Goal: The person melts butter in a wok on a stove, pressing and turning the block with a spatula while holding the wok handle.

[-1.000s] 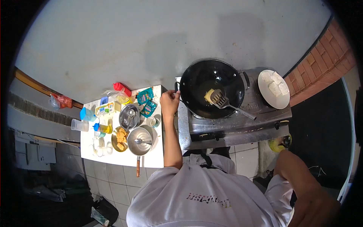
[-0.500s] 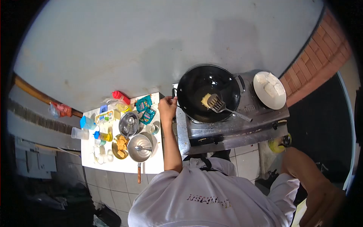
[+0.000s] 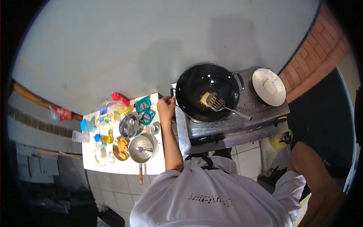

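Note:
A black wok [image 3: 189,81] sits on the stove, a little oil shining in it. My left hand [image 3: 166,108] is at its left side, the fingers closed at the wok handle [image 3: 172,92]. A slotted spatula [image 3: 229,107] leans in the wok unheld, its blade against a yellowish piece of food [image 3: 205,99]. Far from the stove, at the lower right edge, my right hand [image 3: 321,210] hangs in shadow, and its fingers cannot be made out.
The steel stove [image 3: 234,129] has a white plate [image 3: 280,99] with white pieces at its right. On the left table [image 3: 102,165] stand a saucepan [image 3: 135,151], a metal bowl [image 3: 124,132], a bowl of fried pieces [image 3: 121,147], teal packets [image 3: 145,113] and bottles.
The view has shifted slightly. My right arm has moved a little toward the right edge. My left hand stays at the wok handle, and the spatula rests as before.

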